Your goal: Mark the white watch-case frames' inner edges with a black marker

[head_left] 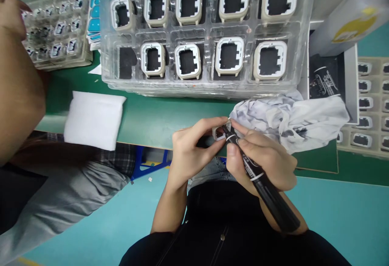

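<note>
Between its thumb and fingers my left hand point(190, 148) pinches a small whitish watch-case frame point(216, 133), held up near the table's front edge. My right hand point(267, 156) grips a black marker pen point(253, 173), its tip at the inside of the frame's upper right part. The tip's exact contact is too small to make out. Just beyond my right hand lies a crumpled, stained white cloth point(288, 120). Ahead stands a clear plastic tray point(206, 35) with several similar frames point(229, 56) in its pockets; the front left pocket point(127, 62) holds no frame.
A folded white cloth point(94, 118) lies at left on the green table point(148, 116). A person's arm point(18, 79) reaches past it towards another tray point(57, 31). At right are a grey box point(351, 84), a white bottle point(349, 19) and a beige tray point(377, 112).
</note>
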